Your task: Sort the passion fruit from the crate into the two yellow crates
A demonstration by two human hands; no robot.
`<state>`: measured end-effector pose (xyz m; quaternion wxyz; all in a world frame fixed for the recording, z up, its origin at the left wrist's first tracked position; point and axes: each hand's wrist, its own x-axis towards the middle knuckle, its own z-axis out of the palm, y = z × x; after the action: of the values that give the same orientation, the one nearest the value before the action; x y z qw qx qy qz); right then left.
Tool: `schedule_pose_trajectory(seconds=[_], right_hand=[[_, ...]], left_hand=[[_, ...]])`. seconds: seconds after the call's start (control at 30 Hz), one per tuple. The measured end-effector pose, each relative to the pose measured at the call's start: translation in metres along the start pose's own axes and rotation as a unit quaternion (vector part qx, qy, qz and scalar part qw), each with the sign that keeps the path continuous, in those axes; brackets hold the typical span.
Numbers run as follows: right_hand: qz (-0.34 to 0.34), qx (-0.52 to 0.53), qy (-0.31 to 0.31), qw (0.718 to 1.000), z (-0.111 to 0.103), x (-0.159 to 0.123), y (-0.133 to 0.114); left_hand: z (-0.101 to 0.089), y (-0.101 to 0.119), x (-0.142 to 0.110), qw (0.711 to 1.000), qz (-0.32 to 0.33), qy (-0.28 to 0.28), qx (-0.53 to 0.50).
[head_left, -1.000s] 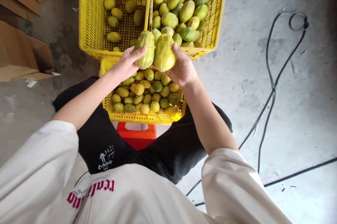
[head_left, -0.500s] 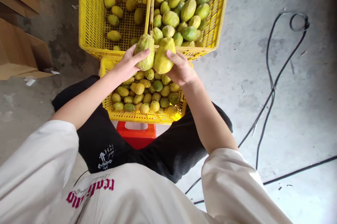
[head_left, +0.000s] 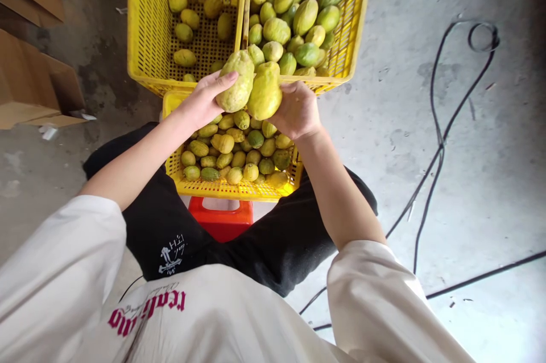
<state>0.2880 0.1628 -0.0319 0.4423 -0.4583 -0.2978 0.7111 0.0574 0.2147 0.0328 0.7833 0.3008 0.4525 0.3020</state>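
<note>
My left hand is closed around a pale green-yellow papaya, its thumb lying across the fruit. In my right hand is a yellower, pear-shaped papaya, gripped from its right side with the fingers hidden behind it. The two fruits are side by side, almost touching, above the near rim of the back crates. Below them stands a small yellow crate with many yellow and green papayas in it.
A yellow crate at back left has several papayas on its floor; the yellow crate at back right is heaped with them. A red stool shows between my knees. Cardboard boxes lie left, a black cable right.
The papayas have turned in my hands, and the left one now shows a paler, speckled side. My right thumb has slid off the front of its fruit toward the edge.
</note>
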Motion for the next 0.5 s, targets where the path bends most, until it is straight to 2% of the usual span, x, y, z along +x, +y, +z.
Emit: schedule_pose_trajectory(seconds=[0.1, 0.23, 0.37, 0.5], right_hand=[[-0.004, 0.041, -0.012, 0.999, 0.016, -0.004, 0.004], [-0.011, 0.061, 0.001, 0.998, 0.031, -0.006, 0.008], [-0.023, 0.080, 0.036, 0.996, 0.037, -0.007, 0.012], [-0.017, 0.075, 0.053, 0.996, 0.039, -0.009, 0.009]], left_hand=[[-0.004, 0.000, 0.001, 1.000, -0.009, -0.023, 0.007], [-0.018, -0.010, 0.004, 0.997, 0.001, -0.077, 0.000], [-0.034, -0.029, 0.012, 0.998, 0.000, -0.067, 0.001], [-0.039, -0.038, 0.017, 0.998, -0.005, -0.063, 0.005]])
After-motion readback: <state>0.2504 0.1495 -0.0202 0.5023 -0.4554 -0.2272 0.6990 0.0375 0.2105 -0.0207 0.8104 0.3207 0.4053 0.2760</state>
